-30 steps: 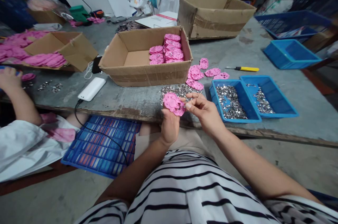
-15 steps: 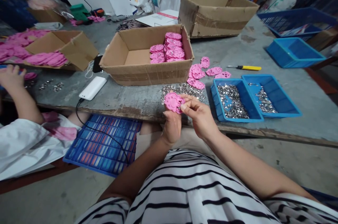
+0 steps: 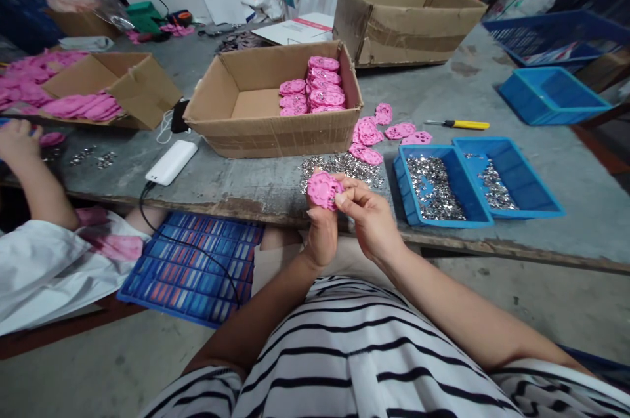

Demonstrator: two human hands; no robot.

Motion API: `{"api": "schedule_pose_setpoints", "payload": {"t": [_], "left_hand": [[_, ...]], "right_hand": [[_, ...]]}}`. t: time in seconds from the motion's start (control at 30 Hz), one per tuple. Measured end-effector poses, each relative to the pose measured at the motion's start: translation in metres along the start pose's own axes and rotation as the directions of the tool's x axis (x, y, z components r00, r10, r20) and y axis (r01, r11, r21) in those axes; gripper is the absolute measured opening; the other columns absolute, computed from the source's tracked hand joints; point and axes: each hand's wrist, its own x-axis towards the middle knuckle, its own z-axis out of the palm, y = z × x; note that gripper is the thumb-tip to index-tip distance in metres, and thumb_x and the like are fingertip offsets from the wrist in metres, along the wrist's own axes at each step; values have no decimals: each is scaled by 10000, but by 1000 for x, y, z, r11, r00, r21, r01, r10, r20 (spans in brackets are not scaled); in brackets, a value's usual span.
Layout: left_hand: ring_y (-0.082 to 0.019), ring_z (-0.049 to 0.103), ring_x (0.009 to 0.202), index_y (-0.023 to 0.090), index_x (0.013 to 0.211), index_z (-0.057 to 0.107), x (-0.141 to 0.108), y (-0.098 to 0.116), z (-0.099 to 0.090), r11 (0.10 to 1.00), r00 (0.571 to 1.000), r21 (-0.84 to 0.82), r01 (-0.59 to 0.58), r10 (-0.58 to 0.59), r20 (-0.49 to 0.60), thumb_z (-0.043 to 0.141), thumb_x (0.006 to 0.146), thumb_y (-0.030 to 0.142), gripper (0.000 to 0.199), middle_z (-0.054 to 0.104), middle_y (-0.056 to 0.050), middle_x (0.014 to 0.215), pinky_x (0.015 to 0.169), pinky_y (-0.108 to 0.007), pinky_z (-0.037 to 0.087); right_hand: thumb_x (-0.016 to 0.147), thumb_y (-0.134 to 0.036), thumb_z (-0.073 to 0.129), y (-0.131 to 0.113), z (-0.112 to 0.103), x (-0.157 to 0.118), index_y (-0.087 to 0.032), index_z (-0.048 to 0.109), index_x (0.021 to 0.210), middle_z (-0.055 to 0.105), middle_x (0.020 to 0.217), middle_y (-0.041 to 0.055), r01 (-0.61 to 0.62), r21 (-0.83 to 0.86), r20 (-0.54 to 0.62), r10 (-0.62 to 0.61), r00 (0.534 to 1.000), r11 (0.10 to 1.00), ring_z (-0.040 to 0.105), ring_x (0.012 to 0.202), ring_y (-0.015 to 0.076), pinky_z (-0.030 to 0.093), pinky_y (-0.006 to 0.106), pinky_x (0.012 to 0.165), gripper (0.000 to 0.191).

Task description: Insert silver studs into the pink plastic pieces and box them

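A round pink moulded piece (image 3: 322,189) with small holes is held up at the table's near edge. My left hand (image 3: 322,234) grips it from below, thumb at its lower rim. My right hand (image 3: 369,214) pinches its right edge between thumb and fingers; whether a small metal part is in that pinch I cannot make out. Behind the hands lies a heap of small shiny metal parts (image 3: 364,168) on the table. Several similar pink pieces (image 3: 367,132) lie loose just beyond that heap.
A cardboard box (image 3: 270,137) with stacked pink pieces stands ahead. To the right are two blue bins (image 3: 443,218) (image 3: 536,198) of metal parts and a yellow-handled screwdriver (image 3: 467,125). A white power bank (image 3: 172,163) lies left; a co-worker's hand (image 3: 20,142) is at far left.
Both hands keep hold of the pink piece in nearly the same place. The view has shifted slightly, and the co-worker's hand at far left has moved a little left.
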Motion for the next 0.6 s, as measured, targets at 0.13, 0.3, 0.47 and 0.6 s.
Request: {"api": "schedule_pose_setpoints", "payload": {"t": [0.13,0.3,0.47,0.6], "left_hand": [[-264,517,1180,269,1044,609,0,0,-1,991,985,-79,-112,121,120,441,498,937,878,639,-90,1051,919,-343,487],[-255,485,1228,261,1048,596,1,-4,-3,994,992,-78,-81,88,87,492,516,909,844,629,-89,1087,936,-332,490],[-233,521,1218,253,1083,566,2,-2,-3,977,987,-183,-108,127,96,558,745,673,539,639,-72,1117,1040,-345,415],[-208,623,1048,256,1047,518,4,0,-7,975,966,-168,-145,176,189,631,764,397,336,664,-37,1013,972,-369,457]], "right_hand": [[731,-379,691,4,1,-1,-217,557,596,628,1088,74,38,-45,-6,-38,999,998,537,1148,250,384,443,1032,250],[739,-333,672,11,5,-1,-225,502,684,626,1132,84,61,-4,3,-61,998,998,542,1159,247,395,447,1019,208],[736,-394,690,8,-2,1,-222,513,694,632,1135,86,48,89,5,-49,999,995,559,1145,251,431,431,971,250],[707,-368,728,-9,-25,9,-212,565,709,626,1147,66,101,6,-99,-100,990,995,580,1100,237,433,431,959,225]]}}
